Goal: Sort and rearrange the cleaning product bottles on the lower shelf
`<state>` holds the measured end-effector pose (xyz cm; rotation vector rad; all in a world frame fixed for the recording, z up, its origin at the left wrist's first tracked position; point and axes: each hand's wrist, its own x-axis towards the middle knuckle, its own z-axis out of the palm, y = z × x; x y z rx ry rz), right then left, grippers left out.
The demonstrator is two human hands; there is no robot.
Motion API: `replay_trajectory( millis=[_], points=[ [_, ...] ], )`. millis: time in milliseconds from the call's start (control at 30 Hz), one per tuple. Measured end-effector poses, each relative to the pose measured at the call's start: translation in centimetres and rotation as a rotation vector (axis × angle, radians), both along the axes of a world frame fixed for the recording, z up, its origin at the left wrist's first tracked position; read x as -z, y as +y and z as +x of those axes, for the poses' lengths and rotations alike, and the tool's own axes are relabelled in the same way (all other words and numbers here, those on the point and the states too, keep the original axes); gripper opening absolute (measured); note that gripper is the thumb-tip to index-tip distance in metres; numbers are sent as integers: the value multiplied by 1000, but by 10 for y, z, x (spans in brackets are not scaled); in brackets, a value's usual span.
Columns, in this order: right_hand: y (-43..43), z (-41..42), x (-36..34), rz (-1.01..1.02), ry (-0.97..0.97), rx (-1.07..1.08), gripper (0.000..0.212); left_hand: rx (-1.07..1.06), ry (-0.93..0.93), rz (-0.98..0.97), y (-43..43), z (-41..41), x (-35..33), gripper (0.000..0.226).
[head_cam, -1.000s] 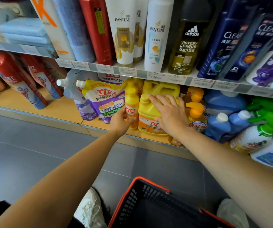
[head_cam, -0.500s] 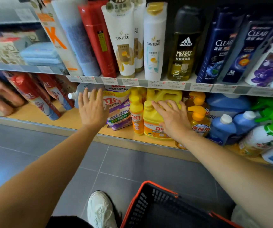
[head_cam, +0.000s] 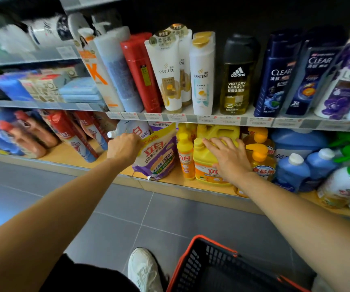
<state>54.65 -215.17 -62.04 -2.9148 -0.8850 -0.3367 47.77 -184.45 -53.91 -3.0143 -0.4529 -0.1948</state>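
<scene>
Head view: left hand point(head_cam: 123, 149) is gripping the top left corner of the purple refill pouch point(head_cam: 159, 159). Fingers are curling over its edge, and the fingertips are hiding behind it. The pouch is standing at the front edge of the lower shelf point(head_cam: 72, 153), with a pale spouted pouch point(head_cam: 130, 129) just behind it.

Right hand point(head_cam: 230, 160) is lying flat on the big yellow jug point(head_cam: 206, 165), fingers spread wide, holding nothing. The jug is sitting at the shelf's front edge, just right of 1 small yellow bottle point(head_cam: 185, 159), with an orange pump bottle point(head_cam: 261, 148) just beside it on the right. 2 blue bottles point(head_cam: 292, 172) are standing further right.

A red-rimmed basket point(head_cam: 212, 242) is showing at the bottom of the view, with a white shoe point(head_cam: 143, 268) beside it.
</scene>
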Motion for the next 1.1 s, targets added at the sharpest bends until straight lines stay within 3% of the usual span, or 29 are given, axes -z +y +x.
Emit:
replay_trajectory(
  millis=[367, 533, 600, 767, 833, 1000, 1100],
  points=[
    [-5, 4, -8, -19, 81, -41, 101, 141, -132, -148, -5, -51, -53, 19],
    [-9, 9, -31, 88, 381, -100, 99, 261, -171, -159, -23, -89, -76, 16],
    [-13, 5, -52, 164, 472, -128, 91, 318, -182, -169, -33, -105, -80, 15],
    [-16, -43, -118, 631, 566, -235, 57, 425, -210, -234, -58, -136, -84, 16],
    [-16, -71, -140, 573, 523, -325, 55, 495, -208, -271, -70, -143, -85, 17],
    [-32, -114, -168, 139, 333, -369, 63, 621, -198, -381, -109, -141, -92, 19],
    [-47, -121, -169, 97, 351, -338, 40, 662, -181, -475, -132, -132, -96, 23]
  ],
)
